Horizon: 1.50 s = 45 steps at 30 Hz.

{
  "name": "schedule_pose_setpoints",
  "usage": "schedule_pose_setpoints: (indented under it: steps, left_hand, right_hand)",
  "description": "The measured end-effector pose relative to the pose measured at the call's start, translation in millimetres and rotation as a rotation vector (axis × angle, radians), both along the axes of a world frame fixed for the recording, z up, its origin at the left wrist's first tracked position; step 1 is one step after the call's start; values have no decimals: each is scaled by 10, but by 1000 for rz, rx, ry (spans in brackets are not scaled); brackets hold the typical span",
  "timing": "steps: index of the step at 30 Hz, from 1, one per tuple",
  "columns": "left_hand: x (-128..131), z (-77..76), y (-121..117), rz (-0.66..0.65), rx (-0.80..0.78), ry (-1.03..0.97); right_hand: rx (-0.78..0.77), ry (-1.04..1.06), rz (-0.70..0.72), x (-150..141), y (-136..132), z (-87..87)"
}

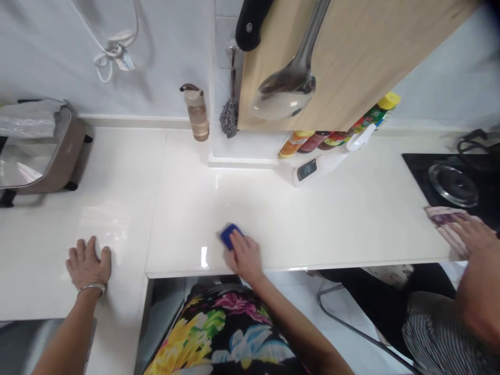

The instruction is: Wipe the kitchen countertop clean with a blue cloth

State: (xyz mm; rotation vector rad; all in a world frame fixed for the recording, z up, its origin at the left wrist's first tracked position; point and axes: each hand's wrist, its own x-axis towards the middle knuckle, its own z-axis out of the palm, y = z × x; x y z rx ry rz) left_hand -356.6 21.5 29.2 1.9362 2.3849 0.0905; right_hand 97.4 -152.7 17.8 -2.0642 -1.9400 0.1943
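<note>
My right hand (247, 256) is closed on a blue sponge (229, 235), pressed to the white countertop (312, 219) near its front edge. Part of the sponge is hidden under my fingers. Further left, my left hand (89, 263) rests flat on the counter with its fingers spread and a bangle (94, 287) at the wrist. Nothing is in that hand. The closest thing beyond it is a brown electric pan (64, 156) with a plastic bag on top.
Another person's hand (474, 234) holds a striped cloth (445, 219) by the black cooktop (420, 172) at right. Sauce bottles and a white bottle (299, 174) stand behind. A ladle (287, 86) hangs before a cutting board (363, 57); a tumbler (198, 114) stands by the wall.
</note>
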Motion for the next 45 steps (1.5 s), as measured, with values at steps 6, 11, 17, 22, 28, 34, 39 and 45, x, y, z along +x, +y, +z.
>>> schedule_pose_setpoints:
  steps: [6,11,17,22,28,34,39,45]
  left_hand:
    - [47,5,-112,-16,52,-88]
    - [-57,-20,-150,-37,51,-166]
    - [-667,51,-478,-63,50,-170]
    - [-879,25,-1093,129,172,-189]
    - [-434,-186,-2064,153,198,-317]
    - [30,-347,-2984,150,246,-279]
    - [37,-385,-3419,239,305,-226]
    - [-88,-493,-3565,306,308,-169]
  right_hand:
    - [80,-137,-323,1207,-714,-110]
    - [203,-269,-694,1657,-906,-177]
    - [174,-272,-419,1254,-844,-216]
    - [116,-246,83,441,-511,-189]
    - [80,-153,507,-950,136,-26]
    - [65,-131,751,-2248,653,124]
    - [91,-56,905,-2844,782,107]
    - [118,15,1163,-3187,580,37]
